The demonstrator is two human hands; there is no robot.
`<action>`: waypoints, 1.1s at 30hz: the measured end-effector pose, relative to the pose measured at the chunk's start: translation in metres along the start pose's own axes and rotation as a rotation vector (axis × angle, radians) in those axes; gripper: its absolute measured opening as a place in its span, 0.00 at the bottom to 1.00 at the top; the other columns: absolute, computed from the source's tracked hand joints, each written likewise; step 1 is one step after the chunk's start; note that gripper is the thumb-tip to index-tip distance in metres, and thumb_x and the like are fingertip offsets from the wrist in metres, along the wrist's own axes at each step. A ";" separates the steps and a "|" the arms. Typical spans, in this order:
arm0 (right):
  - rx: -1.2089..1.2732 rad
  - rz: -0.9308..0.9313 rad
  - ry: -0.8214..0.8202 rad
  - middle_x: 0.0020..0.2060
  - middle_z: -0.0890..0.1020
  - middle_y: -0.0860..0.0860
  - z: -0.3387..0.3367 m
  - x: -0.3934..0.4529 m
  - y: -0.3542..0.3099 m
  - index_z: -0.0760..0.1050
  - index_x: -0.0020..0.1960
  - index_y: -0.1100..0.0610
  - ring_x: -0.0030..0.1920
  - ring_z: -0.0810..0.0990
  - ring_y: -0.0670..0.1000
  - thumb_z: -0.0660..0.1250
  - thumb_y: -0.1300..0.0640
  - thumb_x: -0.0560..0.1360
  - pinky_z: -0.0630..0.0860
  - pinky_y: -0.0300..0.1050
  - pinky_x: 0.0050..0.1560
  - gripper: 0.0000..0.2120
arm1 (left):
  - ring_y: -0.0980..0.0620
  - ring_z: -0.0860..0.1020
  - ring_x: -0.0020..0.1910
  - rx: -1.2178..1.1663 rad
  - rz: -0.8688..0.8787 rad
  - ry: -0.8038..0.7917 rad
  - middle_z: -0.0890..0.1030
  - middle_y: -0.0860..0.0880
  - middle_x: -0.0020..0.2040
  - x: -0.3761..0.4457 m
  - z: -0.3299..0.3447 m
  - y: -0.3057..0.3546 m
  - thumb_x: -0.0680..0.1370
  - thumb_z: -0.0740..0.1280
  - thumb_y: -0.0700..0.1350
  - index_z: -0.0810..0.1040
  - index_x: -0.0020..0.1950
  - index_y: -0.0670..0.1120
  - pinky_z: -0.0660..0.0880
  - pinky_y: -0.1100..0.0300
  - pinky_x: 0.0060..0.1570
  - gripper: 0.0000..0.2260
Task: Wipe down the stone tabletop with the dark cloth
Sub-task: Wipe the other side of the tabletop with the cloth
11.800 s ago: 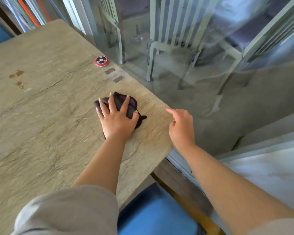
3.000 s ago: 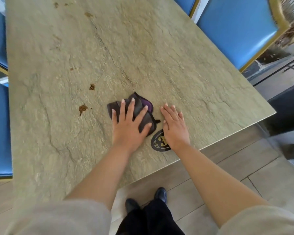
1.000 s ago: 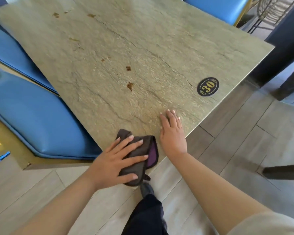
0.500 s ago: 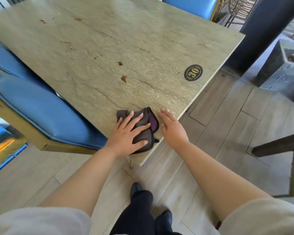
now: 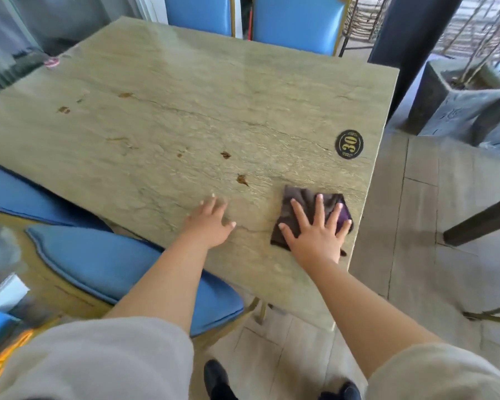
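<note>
The dark cloth point(image 5: 298, 204), folded with a purple inside showing, lies near the right edge of the stone tabletop point(image 5: 185, 111). My right hand point(image 5: 315, 236) presses flat on it with fingers spread. My left hand point(image 5: 210, 225) rests open on the bare stone to the left of the cloth, a hand's width away. Small brown stains point(image 5: 242, 179) mark the stone just beyond both hands, and more of them lie toward the far left.
A black oval "30" tag point(image 5: 349, 144) is stuck near the right edge, beyond the cloth. A red disc point(image 5: 51, 62) sits at the far left corner. Blue chairs stand at the near left point(image 5: 122, 264) and far side point(image 5: 295, 21). A stone planter point(image 5: 468, 102) stands right.
The cloth has passed from under my left hand to under my right hand and now lies nearer the "30" tag. My left hand now rests on bare stone. The view has swung round the corner.
</note>
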State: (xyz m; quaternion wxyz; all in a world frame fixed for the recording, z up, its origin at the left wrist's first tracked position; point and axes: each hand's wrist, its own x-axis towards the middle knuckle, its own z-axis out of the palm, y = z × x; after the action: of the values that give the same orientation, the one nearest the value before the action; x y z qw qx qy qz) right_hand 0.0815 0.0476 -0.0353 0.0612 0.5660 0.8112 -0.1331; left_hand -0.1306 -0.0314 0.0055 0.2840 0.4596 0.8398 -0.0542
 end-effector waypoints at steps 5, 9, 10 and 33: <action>0.073 -0.045 0.048 0.79 0.47 0.50 0.022 -0.028 -0.078 0.49 0.77 0.42 0.77 0.38 0.62 0.47 0.34 0.77 0.37 0.68 0.72 0.31 | 0.44 0.51 0.78 -0.018 0.097 -0.067 0.47 0.53 0.80 0.020 -0.026 -0.019 0.83 0.57 0.46 0.57 0.78 0.56 0.54 0.49 0.75 0.24; -0.077 -0.510 0.042 0.76 0.61 0.49 0.050 -0.071 -0.098 0.58 0.75 0.40 0.77 0.52 0.62 0.50 0.34 0.76 0.51 0.71 0.70 0.28 | 0.44 0.56 0.76 0.021 0.145 0.006 0.51 0.52 0.80 0.042 -0.037 -0.028 0.81 0.57 0.42 0.58 0.77 0.55 0.59 0.48 0.74 0.25; -0.100 -0.556 0.035 0.77 0.60 0.48 0.048 -0.065 -0.090 0.56 0.75 0.38 0.77 0.52 0.61 0.50 0.32 0.76 0.51 0.70 0.70 0.29 | 0.44 0.54 0.77 0.029 0.144 0.012 0.48 0.52 0.80 0.047 -0.037 -0.030 0.81 0.58 0.45 0.56 0.78 0.54 0.57 0.47 0.74 0.26; 0.477 -0.154 0.131 0.78 0.52 0.46 -0.012 0.147 -0.186 0.51 0.78 0.45 0.78 0.43 0.49 0.50 0.50 0.82 0.38 0.46 0.76 0.24 | 0.62 0.43 0.76 -0.246 0.386 -0.015 0.45 0.60 0.78 0.119 -0.065 -0.117 0.81 0.58 0.40 0.47 0.79 0.55 0.42 0.65 0.72 0.31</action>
State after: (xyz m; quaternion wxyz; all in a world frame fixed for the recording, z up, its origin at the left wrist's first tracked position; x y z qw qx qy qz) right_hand -0.1438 0.1229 -0.0334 -0.1371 0.5083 0.8000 -0.2879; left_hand -0.3021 0.0133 -0.0228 0.3491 0.5733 0.7344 0.1007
